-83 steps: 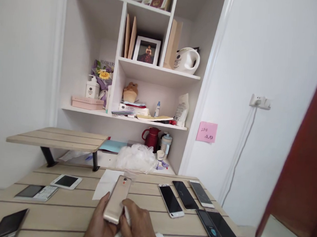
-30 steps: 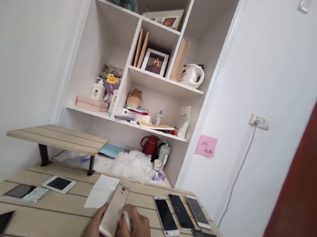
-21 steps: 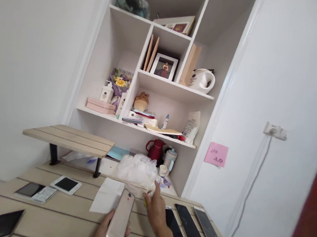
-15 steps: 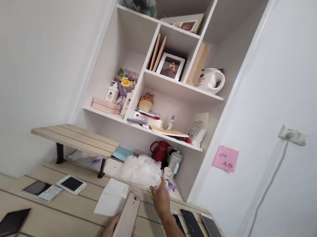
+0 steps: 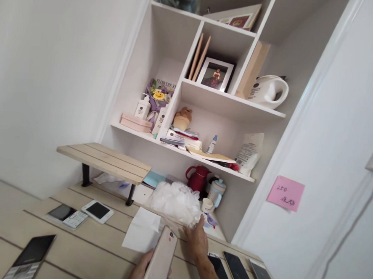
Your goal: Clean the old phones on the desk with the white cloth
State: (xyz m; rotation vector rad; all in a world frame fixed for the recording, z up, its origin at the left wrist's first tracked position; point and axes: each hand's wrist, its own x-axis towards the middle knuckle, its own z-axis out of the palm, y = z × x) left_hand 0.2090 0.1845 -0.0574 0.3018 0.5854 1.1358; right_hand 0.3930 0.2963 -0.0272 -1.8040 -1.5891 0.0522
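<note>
A gold smartphone (image 5: 161, 258) is clenched in the left grip (image 5: 144, 275), its long axis tilted up and away, while the right grip (image 5: 196, 242) is left released — a crumpled white plastic bag (image 5: 174, 202) lying just ahead of it.

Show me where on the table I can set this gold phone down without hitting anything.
Bare wood lies on the table between the white phone, the black phone and the paper sheet. It is crowded at right, where dark phones sit near the right hand, and behind, at the plastic bag.
</note>
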